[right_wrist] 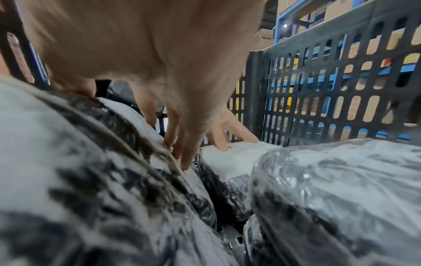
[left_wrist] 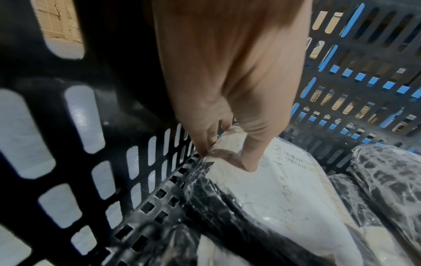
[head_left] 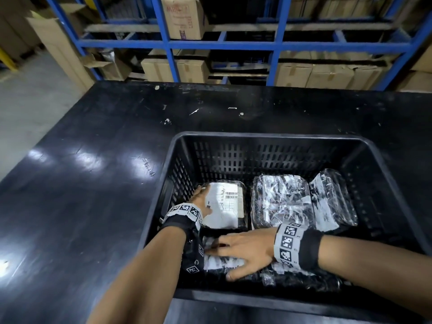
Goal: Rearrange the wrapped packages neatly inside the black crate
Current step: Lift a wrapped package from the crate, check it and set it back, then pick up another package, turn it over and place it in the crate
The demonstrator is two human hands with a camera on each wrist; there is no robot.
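Note:
The black crate (head_left: 268, 136) stands on the table and holds several plastic-wrapped packages. A package with a white barcode label (head_left: 225, 204) lies flat at the back left. My left hand (head_left: 201, 194) holds its left edge: the thumb (left_wrist: 250, 162) is on top and the fingers (left_wrist: 205, 142) run down between it and the crate wall (left_wrist: 114, 126). My right hand (head_left: 222, 256) lies flat on the front package (head_left: 222, 264), fingers (right_wrist: 182, 153) straight and pointing left. Two more wrapped packages sit behind it, one in the middle (head_left: 280, 199) and one leaning at the right (head_left: 332, 199).
The crate sits at the near right of a glossy black table (head_left: 81, 183). Bare crate floor shows along the far wall. Behind the table a blue steel rack (head_left: 168, 43) holds cardboard boxes (head_left: 182, 17). A concrete floor (head_left: 28, 101) lies to the left.

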